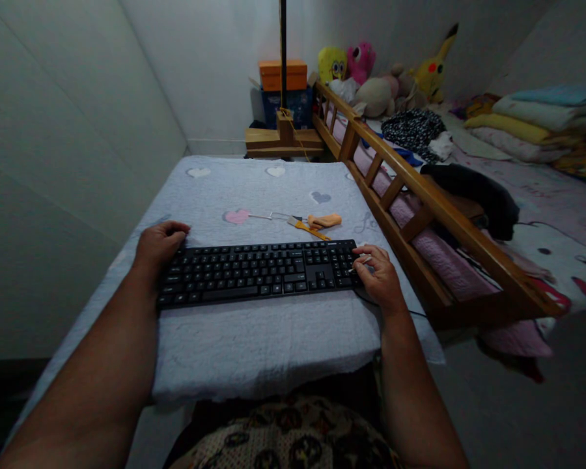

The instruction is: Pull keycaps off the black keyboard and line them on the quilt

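A black full-size keyboard lies flat across the cloth-covered table. Its far left corner is gripped by my left hand, fingers curled along the edge. Over the number pad at the other end, my right hand pinches a thin white stick that looks like a cotton swab, its tip down by the keys. Behind the keyboard lie a small flat brush with a yellow handle, and an orange-handled item with a thin wire loop. A slim white stick lies to their left.
The table wears a pale cloth with heart prints. A wooden bed rail runs along the right side, with bedding and plush toys beyond it. An orange box and a dark post stand behind. A cable trails right.
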The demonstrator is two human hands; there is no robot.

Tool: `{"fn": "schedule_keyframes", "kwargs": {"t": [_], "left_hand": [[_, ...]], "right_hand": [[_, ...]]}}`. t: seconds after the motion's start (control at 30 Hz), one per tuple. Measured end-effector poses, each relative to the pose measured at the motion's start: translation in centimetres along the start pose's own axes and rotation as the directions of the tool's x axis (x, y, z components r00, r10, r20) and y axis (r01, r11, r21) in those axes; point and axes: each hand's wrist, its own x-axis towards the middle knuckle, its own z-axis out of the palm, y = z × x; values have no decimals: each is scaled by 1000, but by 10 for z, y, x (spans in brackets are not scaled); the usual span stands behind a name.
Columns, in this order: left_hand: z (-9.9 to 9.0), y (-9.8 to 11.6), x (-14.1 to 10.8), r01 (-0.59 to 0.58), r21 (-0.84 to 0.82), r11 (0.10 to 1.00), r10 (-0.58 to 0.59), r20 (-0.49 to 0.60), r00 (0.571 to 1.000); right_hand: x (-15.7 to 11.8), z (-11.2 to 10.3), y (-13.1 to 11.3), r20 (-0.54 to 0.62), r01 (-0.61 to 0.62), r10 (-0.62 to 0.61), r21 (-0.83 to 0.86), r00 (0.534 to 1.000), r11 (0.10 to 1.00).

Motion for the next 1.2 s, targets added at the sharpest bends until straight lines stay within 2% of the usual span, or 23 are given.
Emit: {"fn": "schedule_keyframes", "kwargs": {"t": [0.27,0.83,1.2], "left_hand": [[-1,5,-1,39,-5,999,-39,4,999],[-1,5,-2,44,4,999,-44,14,999],[-1,6,-4,29,-32,999,-29,-3,1000]], "right_hand": [[-1,-2,-2,56,-18,17,26,998,999],[0,0,1,7,-5,5,10,1000,1000],[-1,-4,0,78,-20,17,37,997,999]]}}
